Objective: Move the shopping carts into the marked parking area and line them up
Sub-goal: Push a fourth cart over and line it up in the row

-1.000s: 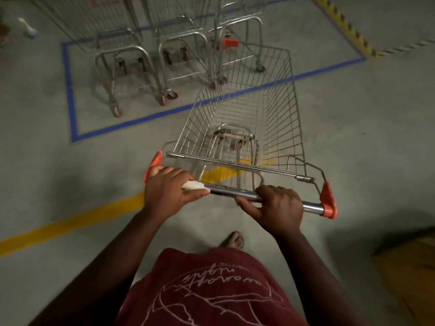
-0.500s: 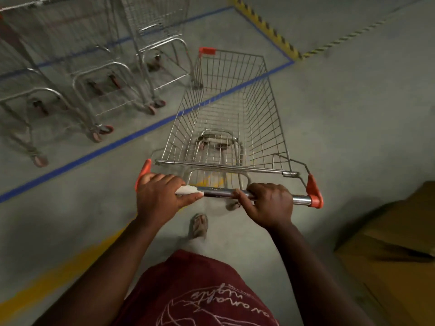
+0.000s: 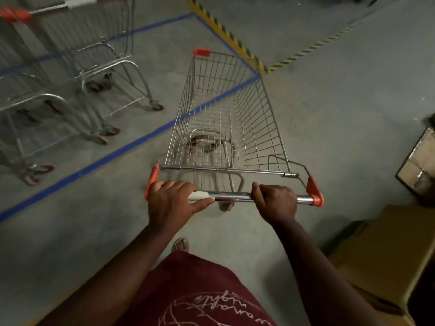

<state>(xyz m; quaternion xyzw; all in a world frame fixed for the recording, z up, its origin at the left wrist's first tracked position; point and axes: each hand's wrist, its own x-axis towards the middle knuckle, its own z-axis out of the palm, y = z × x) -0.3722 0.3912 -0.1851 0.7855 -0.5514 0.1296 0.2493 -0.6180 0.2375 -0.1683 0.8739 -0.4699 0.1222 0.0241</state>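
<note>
Across the blue line (image 3: 131,147) on the floor, the wire cart (image 3: 226,118) is standing with its front end over the tape and its handle end on the near side. The left hand (image 3: 174,203) and right hand (image 3: 275,203) are both gripping the cart's handle bar (image 3: 235,197), fingers clenched around it. Beyond the blue line, to the left of the cart, parked carts (image 3: 94,67) are sitting side by side. Cardboard boxes (image 3: 388,255) are lying right of the cart.

Grey concrete floor (image 3: 329,128), dimly lit. A yellow-black hazard stripe (image 3: 226,34) runs across the top, a thinner one (image 3: 313,47) branching right. Brown cardboard boxes (image 3: 386,255) sit at right.
</note>
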